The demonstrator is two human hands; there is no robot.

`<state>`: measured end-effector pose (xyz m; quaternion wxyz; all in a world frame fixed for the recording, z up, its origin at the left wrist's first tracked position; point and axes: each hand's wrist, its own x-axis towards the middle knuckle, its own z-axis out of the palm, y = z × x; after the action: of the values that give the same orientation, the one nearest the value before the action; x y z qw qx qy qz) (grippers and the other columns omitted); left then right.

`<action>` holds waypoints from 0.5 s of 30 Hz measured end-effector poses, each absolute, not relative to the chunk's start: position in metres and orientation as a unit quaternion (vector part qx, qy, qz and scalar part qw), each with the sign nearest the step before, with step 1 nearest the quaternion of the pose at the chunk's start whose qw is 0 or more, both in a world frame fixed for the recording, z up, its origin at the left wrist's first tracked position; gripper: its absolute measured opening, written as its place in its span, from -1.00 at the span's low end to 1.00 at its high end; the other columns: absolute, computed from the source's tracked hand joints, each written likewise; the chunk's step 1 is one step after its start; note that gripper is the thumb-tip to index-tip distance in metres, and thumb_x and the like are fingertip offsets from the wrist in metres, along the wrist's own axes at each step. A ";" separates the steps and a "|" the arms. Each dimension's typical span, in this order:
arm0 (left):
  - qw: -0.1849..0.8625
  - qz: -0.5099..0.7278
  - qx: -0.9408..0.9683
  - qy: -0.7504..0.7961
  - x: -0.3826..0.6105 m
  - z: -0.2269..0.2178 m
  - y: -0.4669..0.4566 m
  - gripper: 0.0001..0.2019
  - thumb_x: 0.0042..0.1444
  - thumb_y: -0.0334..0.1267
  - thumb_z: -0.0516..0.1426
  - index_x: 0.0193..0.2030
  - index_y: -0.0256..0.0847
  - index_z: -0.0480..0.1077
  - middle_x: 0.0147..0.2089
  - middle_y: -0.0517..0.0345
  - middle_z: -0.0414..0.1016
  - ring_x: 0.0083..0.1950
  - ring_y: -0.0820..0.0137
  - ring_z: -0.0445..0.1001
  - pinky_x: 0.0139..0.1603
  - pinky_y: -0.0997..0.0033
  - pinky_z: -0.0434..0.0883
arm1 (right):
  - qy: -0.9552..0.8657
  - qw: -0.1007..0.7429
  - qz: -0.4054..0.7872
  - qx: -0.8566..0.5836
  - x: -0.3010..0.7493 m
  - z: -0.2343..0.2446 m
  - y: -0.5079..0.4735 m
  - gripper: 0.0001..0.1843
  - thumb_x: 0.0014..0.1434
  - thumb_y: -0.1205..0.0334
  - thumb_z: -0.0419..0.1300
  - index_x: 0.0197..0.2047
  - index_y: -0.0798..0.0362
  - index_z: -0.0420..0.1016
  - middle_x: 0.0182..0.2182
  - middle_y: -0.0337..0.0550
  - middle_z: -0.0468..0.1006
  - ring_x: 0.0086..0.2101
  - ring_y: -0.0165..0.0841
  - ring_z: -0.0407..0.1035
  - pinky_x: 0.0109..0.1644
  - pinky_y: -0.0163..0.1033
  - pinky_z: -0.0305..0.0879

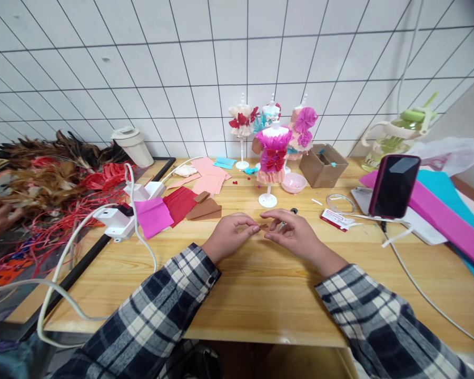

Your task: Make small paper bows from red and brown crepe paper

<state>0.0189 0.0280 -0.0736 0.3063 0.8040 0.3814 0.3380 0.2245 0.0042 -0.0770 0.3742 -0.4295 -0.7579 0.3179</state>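
My left hand (234,235) pinches a small brown piece of crepe paper (264,227) between thumb and fingertips. Facing it across that piece, my right hand (290,234) is curved, thumb and index finger apart; whether a fingertip touches the paper is hard to see. A small dark object (294,210) shows just behind my right hand, its kind unclear. Beyond my hands stands a mini dress form (274,152) in a magenta and peach ruffled dress with red bows. Folded brown paper (206,209) lies left of my hands, beside red paper (180,204) and magenta paper (154,216).
More dressed forms (242,123) stand behind, near a pink bowl (294,182) and cardboard box (324,166). On the right are a phone (395,187) and a jug (398,137). Power strips (116,222) with cables lie left. Another person's hand (0,216) is by the feathers (51,184).
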 end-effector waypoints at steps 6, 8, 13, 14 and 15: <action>0.310 0.309 0.824 0.359 0.020 -0.077 0.026 -0.81 0.14 -0.19 0.12 -0.32 -0.23 0.50 -0.31 0.10 0.56 -0.26 0.40 0.50 -0.18 0.42 0.41 | -0.766 0.355 0.321 -0.430 0.221 -0.081 0.006 -0.78 0.09 0.14 0.23 -0.18 -0.04 0.56 -0.28 -0.14 0.56 -0.34 -0.39 0.41 -0.38 -0.34 0.31; 0.254 0.298 0.856 0.338 0.020 -0.079 0.027 -0.81 0.16 -0.20 0.10 -0.29 -0.22 0.50 -0.30 0.08 0.56 -0.23 0.39 0.49 -0.15 0.38 0.40 | -0.752 0.355 0.341 -0.439 0.222 -0.083 0.007 -0.82 0.08 0.14 0.23 -0.25 -0.02 0.58 -0.34 -0.15 0.57 -0.34 -0.37 0.41 -0.33 -0.31 0.33; 0.090 0.270 0.909 0.304 0.019 -0.074 0.029 -0.77 0.22 -0.22 0.03 -0.23 -0.21 0.51 -0.27 0.03 0.54 -0.18 0.33 0.44 -0.08 0.22 0.35 | -0.660 0.364 0.459 -0.470 0.223 -0.088 0.010 -0.76 0.02 0.09 0.25 -0.27 0.03 0.57 -0.34 -0.15 0.57 -0.39 -0.38 0.41 -0.34 -0.28 0.40; 0.077 0.268 0.909 0.309 0.018 -0.072 0.028 -0.76 0.23 -0.22 0.03 -0.25 -0.21 0.51 -0.28 0.03 0.53 -0.17 0.32 0.44 -0.08 0.21 0.34 | -0.642 0.369 0.479 -0.472 0.223 -0.088 0.011 -0.74 0.00 0.07 0.26 -0.28 0.05 0.57 -0.35 -0.15 0.56 -0.40 -0.39 0.40 -0.36 -0.28 0.41; 0.072 0.266 0.909 0.313 0.018 -0.071 0.028 -0.75 0.23 -0.22 0.02 -0.26 -0.20 0.52 -0.27 0.03 0.53 -0.16 0.32 0.43 -0.07 0.21 0.34 | -0.628 0.373 0.492 -0.473 0.222 -0.089 0.012 -0.73 -0.01 0.06 0.26 -0.29 0.06 0.56 -0.36 -0.16 0.56 -0.41 -0.39 0.40 -0.36 -0.27 0.41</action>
<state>0.0179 0.0281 -0.0714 0.0723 0.9090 0.3129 0.2658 0.2222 0.0116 -0.0886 0.3733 -0.4733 -0.6282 0.4919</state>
